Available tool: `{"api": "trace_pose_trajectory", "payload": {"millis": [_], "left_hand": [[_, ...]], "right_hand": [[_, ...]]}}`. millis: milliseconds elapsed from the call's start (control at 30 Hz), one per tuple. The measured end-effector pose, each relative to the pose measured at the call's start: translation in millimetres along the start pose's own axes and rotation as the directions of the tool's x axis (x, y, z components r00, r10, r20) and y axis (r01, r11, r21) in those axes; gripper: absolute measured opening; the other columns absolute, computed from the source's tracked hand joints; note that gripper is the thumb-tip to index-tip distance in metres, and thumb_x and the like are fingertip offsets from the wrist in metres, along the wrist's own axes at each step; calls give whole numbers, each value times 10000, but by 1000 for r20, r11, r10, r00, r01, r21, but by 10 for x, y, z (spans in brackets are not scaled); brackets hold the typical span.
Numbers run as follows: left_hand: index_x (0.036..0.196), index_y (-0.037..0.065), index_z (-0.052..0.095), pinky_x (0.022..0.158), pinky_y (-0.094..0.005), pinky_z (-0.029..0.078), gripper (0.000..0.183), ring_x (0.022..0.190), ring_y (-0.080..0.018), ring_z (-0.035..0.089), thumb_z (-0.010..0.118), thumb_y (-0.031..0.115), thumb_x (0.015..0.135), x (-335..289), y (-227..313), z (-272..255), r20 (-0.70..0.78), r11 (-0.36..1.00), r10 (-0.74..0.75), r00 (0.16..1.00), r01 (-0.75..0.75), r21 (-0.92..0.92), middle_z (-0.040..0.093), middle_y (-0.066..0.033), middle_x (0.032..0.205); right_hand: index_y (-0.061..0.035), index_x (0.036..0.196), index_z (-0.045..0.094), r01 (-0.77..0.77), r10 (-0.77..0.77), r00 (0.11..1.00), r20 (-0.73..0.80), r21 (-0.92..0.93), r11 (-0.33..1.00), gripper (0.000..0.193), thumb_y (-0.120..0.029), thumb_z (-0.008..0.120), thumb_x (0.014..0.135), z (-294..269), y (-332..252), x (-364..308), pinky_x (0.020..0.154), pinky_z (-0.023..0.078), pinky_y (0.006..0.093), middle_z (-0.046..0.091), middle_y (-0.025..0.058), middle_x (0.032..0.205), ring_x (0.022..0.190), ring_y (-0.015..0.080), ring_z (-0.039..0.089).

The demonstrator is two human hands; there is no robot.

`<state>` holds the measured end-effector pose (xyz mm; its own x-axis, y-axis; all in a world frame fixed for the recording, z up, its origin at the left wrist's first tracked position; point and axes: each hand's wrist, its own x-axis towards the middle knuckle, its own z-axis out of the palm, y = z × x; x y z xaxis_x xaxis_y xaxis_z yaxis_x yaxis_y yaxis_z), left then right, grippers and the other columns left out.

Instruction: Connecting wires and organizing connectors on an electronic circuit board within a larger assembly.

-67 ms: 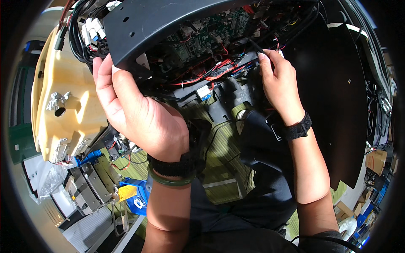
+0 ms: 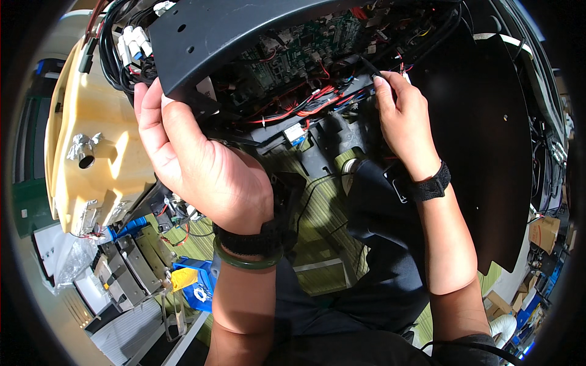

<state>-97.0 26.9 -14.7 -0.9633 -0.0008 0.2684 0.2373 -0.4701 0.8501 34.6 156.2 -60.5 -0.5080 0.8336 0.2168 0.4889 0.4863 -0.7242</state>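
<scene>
Pinching is what my right hand (image 2: 406, 119) is at: thumb and forefinger closed together on the end of a thin black piece (image 2: 369, 65), which slants up and to the left at the open underside of the black housing (image 2: 226, 30). Over on the other side, my left hand (image 2: 198, 161) is at the housing's lower left corner, thumb touching the edge, fingers raised and loosely spread around it; whether they're gripping it, I can't tell from here.

Between the two hands I'm looking straight at a green circuit board (image 2: 305, 46), with red and black wires (image 2: 308, 105) running below it and a small white-and-blue connector (image 2: 295, 133) hanging near them. Just left of the housing, a bundle of black cables (image 2: 111, 58) loops past some white plugs (image 2: 135, 44). Beside that stands the yellowish shell (image 2: 113, 119), foil-wrapped pipe (image 2: 85, 149) poking out. To my right, a broad dark panel (image 2: 485, 152); low on the left, a blue bin (image 2: 200, 294) with something yellow at its edge.
</scene>
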Motion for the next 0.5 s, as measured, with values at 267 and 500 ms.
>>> {"api": "trace_pose_trajectory", "payload": {"millis": [267,500], "left_hand": [[1230,10,539,898,-280,436,330,1007,-144,562,554,149,931,6,0,0,-11,1000,-17,1000,18,17,600,-68,1109],[1191,4,530,982,-334,414,254,1124,-164,498,458,60,953,-12,62,-7,-1,998,-59,998,59,12,479,-78,1320]], "right_hand": [[31,970,630,-11,11,1000,6,-13,1000,245,-189,533,924,-17,2,0,675,498,427,627,248,756,757,406,631],[27,954,630,-77,81,996,50,-79,994,239,-191,544,906,-187,17,-4,703,504,442,632,255,795,792,416,626]]}}
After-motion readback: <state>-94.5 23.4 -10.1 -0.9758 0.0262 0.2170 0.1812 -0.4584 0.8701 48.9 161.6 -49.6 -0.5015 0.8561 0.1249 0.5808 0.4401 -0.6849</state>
